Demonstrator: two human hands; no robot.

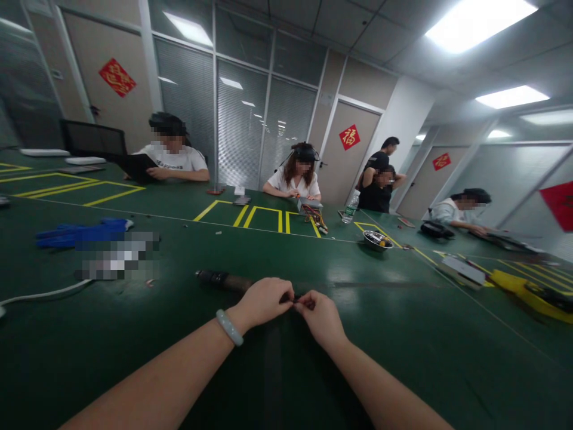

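My left hand (264, 301) and my right hand (321, 316) meet over the green table (403, 334), fingertips pinched together on a tiny dark item that I cannot name. A pale bangle (230, 327) circles my left wrist. Just behind my left hand lies a dark cylindrical tool (224, 279), flat on the table. Both sets of fingers are curled closed.
A blue glove (83, 233) and a white cable (45, 294) lie at the left. A metal bowl (376, 240), a water bottle (351, 208) and a yellow object (532, 292) sit to the right. Several other people work along the far side of the table.
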